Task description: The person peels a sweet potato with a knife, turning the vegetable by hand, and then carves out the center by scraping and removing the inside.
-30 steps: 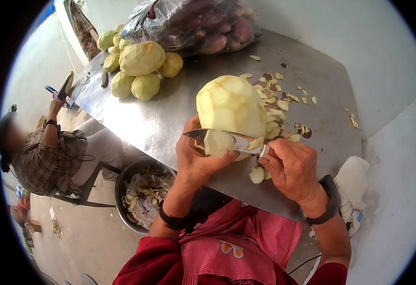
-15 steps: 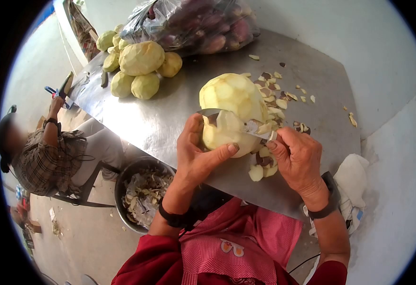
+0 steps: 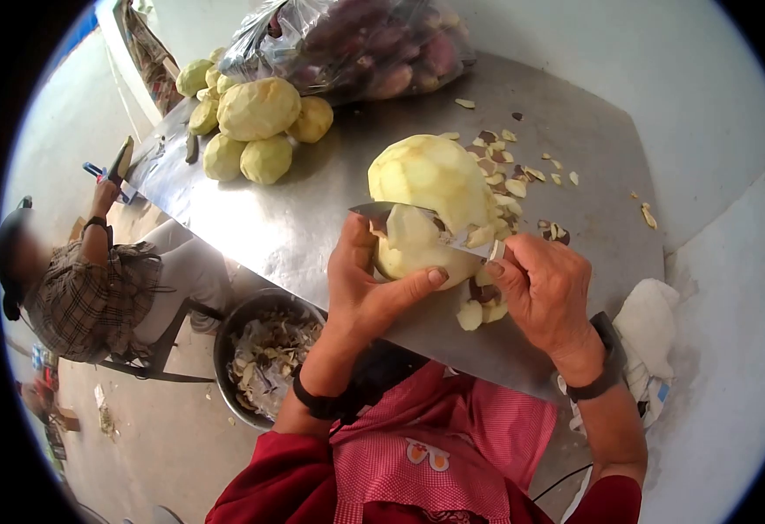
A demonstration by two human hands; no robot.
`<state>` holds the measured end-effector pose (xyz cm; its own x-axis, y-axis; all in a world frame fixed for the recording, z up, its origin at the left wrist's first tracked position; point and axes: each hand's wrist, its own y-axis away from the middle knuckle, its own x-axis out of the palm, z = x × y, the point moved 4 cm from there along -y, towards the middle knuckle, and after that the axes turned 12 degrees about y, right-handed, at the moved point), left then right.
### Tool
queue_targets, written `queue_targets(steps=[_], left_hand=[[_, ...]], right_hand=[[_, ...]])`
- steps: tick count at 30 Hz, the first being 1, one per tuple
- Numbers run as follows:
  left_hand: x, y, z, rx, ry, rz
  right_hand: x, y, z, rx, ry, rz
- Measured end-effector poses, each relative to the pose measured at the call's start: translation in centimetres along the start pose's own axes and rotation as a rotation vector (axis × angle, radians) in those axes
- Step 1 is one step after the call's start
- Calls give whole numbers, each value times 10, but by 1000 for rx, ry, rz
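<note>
While the left hand [image 3: 356, 284] curls its fingers around a smaller peeled vegetable [image 3: 426, 253], thumb along its near side, the right hand [image 3: 550, 293] pinches the handle of a knife [image 3: 476, 246], its blade lying across that vegetable. Both hands work just inside the near edge of the metal worktop [image 3: 574, 349]. Directly beyond stands a large peeled vegetable [image 3: 430, 175], with peelings [image 3: 515, 188] scattered to its right. Smooth metal runs leftward to a pile of peeled vegetables [image 3: 260, 109]; a clear plastic bag [image 3: 356, 52] of purple ones sits at the far side.

A pale wall [image 3: 731, 236] rises close along the right edge, near a white cloth [image 3: 648, 323]. On the floor below the left edge, a metal bowl [image 3: 223, 358] holds scraps, and a seated person [image 3: 94, 293] is beyond it. The pink checked apron [image 3: 478, 472] bears a printed motif.
</note>
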<state>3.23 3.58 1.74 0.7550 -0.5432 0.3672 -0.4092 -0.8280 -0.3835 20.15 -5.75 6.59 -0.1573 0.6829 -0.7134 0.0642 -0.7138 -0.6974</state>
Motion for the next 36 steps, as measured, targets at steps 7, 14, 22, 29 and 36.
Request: queue_targets(steps=[7, 14, 22, 29, 36], left_hand=[[1, -3, 0, 25, -48, 5], [-10, 3, -3, -31, 44, -12], [-3, -5, 1, -14, 0, -11], [15, -9, 1, 15, -66, 2], [16, -8, 0, 80, -149, -7]], right_hand=[[3, 2, -15, 108, 76, -20], [8, 5, -46, 432, -171, 101], [6, 6, -37, 476, -618, 172], [-5, 1, -11, 151, -206, 120], [-7, 3, 1, -44, -27, 54]])
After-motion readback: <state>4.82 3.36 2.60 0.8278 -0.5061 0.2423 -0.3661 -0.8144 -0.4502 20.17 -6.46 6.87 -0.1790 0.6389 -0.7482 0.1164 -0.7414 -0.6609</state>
